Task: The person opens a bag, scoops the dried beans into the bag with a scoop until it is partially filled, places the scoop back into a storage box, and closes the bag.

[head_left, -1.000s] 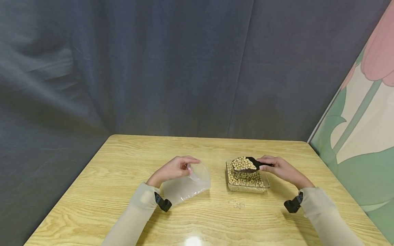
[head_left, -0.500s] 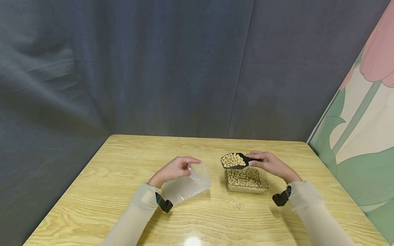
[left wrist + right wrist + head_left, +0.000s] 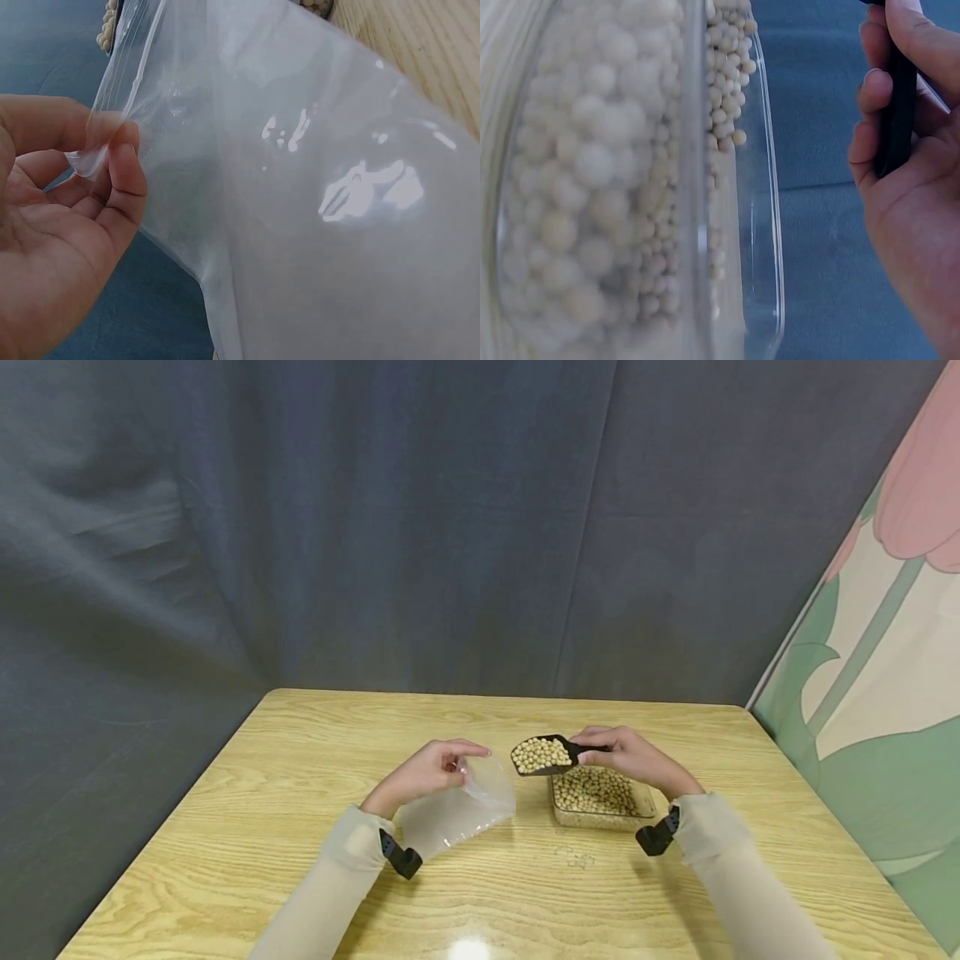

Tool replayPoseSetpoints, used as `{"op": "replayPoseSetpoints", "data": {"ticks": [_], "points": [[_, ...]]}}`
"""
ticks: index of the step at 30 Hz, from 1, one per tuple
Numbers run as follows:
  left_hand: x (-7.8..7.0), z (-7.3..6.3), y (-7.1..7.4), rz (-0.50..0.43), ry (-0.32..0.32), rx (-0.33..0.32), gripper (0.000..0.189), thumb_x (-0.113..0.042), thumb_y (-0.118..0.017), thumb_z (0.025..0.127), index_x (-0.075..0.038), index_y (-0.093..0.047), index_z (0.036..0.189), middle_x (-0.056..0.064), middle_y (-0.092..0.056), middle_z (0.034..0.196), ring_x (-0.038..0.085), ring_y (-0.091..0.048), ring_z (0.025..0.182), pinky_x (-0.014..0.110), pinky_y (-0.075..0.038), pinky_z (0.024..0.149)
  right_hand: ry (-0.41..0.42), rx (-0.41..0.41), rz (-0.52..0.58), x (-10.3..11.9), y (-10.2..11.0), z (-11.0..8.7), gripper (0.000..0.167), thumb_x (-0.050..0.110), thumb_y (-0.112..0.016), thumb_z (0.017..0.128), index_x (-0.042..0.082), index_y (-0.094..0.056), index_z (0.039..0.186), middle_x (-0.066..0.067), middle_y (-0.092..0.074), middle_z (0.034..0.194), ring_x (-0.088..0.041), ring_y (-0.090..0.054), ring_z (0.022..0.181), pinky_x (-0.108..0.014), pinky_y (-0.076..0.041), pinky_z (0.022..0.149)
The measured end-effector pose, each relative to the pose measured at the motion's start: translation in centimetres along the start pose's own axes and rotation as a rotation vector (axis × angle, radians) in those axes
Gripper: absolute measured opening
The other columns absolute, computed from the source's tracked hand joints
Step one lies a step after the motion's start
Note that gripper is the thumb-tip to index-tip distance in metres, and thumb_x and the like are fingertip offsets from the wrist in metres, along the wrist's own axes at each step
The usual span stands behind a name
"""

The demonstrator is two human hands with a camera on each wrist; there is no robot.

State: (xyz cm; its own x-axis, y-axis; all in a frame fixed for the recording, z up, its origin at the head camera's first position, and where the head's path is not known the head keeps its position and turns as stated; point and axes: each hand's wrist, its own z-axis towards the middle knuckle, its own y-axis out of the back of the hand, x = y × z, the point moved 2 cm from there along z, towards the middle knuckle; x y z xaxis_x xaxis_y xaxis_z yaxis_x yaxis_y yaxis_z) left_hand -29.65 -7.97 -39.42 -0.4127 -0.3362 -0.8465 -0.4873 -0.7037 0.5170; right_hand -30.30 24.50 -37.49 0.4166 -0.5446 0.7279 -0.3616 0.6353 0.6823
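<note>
My left hand [image 3: 427, 774] pinches the edge of a clear zip-top bag [image 3: 322, 195] near its mouth, which gapes toward the right. In the head view the bag hangs down to the tabletop. My right hand [image 3: 630, 758] grips the handle of a black scoop [image 3: 564, 764], its fingers curled round it in the right wrist view. Pale round soybeans [image 3: 542, 755] heap the scoop, which is held level in the air between the bag and a clear rectangular container [image 3: 600, 821]. More beans [image 3: 592, 165] lie inside that container, below the right hand.
The wooden table [image 3: 315, 739] reaches back to a dark curtain [image 3: 420, 527]. At the right is a wall hanging with a flower print [image 3: 885, 693]. A small worn mark [image 3: 577, 858] shows on the tabletop in front of the container.
My right hand has carried the filled scoop leftward from over the container toward the bag's mouth. The left hand and the bag have stayed nearly still.
</note>
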Motion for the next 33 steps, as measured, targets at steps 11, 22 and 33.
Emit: {"op": "replayPoseSetpoints", "data": {"ticks": [11, 22, 33], "points": [[0.0, 0.0, -0.2, -0.031, -0.014, 0.008, 0.047, 0.004, -0.056, 0.086, -0.005, -0.058, 0.132, 0.014, -0.056, 0.133, 0.013, -0.052, 0.077, 0.025, -0.044, 0.069, 0.065, 0.065, -0.020, 1.0, -1.3, 1.3, 0.044, 0.027, -0.058, 0.096, 0.002, -0.058, 0.131, -0.011, -0.062, 0.122, -0.027, -0.057, 0.112, -0.038, -0.048, 0.090], [-0.4, 0.1, -0.2, -0.126, 0.004, 0.017, 0.045, 0.007, -0.055, 0.086, -0.001, -0.059, 0.130, 0.019, -0.057, 0.131, 0.011, -0.050, 0.075, 0.025, -0.043, 0.070, 0.100, 0.112, -0.047, 1.7, -1.2, 1.9, 0.042, 0.024, -0.056, 0.097, -0.001, -0.058, 0.130, -0.013, -0.063, 0.118, -0.023, -0.059, 0.105, -0.030, -0.048, 0.082], [-0.7, 0.0, -0.2, -0.176, -0.008, 0.035, 0.046, 0.008, -0.054, 0.085, 0.005, -0.056, 0.131, 0.027, -0.054, 0.098, 0.011, -0.046, 0.073, 0.022, -0.040, 0.066, 0.078, 0.138, -0.056, 2.0, -0.9, 2.0, 0.042, 0.025, -0.056, 0.097, -0.001, -0.059, 0.130, -0.014, -0.061, 0.120, -0.021, -0.059, 0.104, -0.034, -0.050, 0.083]]}}
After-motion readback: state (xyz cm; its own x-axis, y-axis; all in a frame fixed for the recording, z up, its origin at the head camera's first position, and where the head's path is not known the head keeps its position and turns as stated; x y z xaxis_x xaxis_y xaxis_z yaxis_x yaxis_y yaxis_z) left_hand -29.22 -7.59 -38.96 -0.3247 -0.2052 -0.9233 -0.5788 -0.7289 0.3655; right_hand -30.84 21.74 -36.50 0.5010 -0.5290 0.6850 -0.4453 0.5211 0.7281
